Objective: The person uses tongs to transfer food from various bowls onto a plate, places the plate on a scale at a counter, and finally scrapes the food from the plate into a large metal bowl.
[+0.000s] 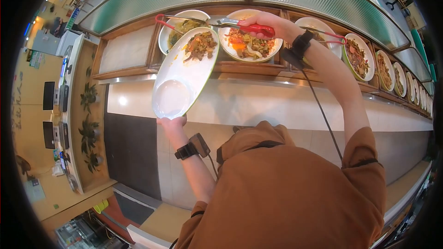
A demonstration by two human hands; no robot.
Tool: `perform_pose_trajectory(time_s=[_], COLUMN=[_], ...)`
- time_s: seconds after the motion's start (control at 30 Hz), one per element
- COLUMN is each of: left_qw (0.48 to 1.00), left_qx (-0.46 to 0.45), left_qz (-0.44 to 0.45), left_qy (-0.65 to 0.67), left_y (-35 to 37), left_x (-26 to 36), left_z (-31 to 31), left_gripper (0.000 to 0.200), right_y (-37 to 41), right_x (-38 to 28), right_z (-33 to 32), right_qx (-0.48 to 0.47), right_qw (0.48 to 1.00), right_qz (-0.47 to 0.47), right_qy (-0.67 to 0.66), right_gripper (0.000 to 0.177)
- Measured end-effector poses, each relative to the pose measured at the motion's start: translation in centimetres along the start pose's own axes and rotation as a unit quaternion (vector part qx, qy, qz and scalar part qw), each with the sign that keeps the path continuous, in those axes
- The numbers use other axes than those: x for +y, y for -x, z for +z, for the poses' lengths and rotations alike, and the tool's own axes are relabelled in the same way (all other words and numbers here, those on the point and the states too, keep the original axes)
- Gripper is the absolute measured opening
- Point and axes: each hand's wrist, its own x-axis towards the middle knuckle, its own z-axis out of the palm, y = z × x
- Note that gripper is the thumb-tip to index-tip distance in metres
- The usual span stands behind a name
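Wood-framed serving counter (258,69) is run across the upper half of the frame, so that its row of filled bowls is presented within arm's reach. A white oval plate (177,97) is held tilted against the counter edge, left of centre. Its far end, loaded with vegetables (200,46), is kept beside the bowl (244,59) at upper centre, which shortens the transfer path. Red-handled tongs (240,24) are poised over that bowl. The right hand (263,20) is closed around their handles, and the left hand (171,123) is clamped on the plate's near rim.
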Motion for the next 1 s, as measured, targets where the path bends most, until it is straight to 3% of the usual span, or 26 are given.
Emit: perform_pose_trajectory(time_s=[0.1, 0.2, 0.4, 0.67, 0.73, 0.83, 0.93, 1.0], left_qw=[0.993, 0.999, 0.999, 0.994, 0.996, 1.0, 0.999, 0.999], left_qx=[0.006, 0.012, -0.001, -0.049, -0.045, -0.023, -0.033, -0.029], left_qz=[-0.053, -0.011, -0.018, 0.021, 0.016, -0.012, -0.005, 0.008], left_qy=[0.105, 0.043, 0.036, -0.095, -0.074, 0.007, -0.015, -0.037], left_y=[-0.3, -0.3, -1.0, -5.5, -4.1, -3.2, -3.7, -3.6], left_x=[0.3, 0.0, 0.1, 0.0, 0.2, 0.3, 0.3, 0.3], left_z=[-0.4, -0.2, -0.5, -2.2, -1.6, -1.1, -1.4, -1.3], left_gripper=[0.036, 0.039, 0.043, 0.044, 0.044, 0.043, 0.042, 0.041], right_y=[1.0, -0.3, -2.6, -2.6, -2.0, -2.6, -2.3, -1.7], right_x=[-1.4, -0.8, 0.4, 0.5, -0.6, -0.5, 0.4, 0.5], right_z=[3.4, 3.7, 5.6, 5.7, 5.9, 6.2, 6.6, 7.0], right_qx=[0.032, -0.037, -0.017, 0.009, 0.006, 0.044, 0.072, 0.083], right_qw=[0.999, 0.999, 0.991, 0.978, 0.958, 0.88, 0.787, 0.758], right_qz=[-0.011, 0.009, 0.09, 0.066, 0.061, -0.002, -0.105, -0.136], right_qy=[0.017, 0.011, 0.101, 0.198, 0.28, 0.473, 0.603, 0.633], right_gripper=[0.021, 0.017, 0.015, 0.021, 0.025, 0.036, 0.04, 0.043])
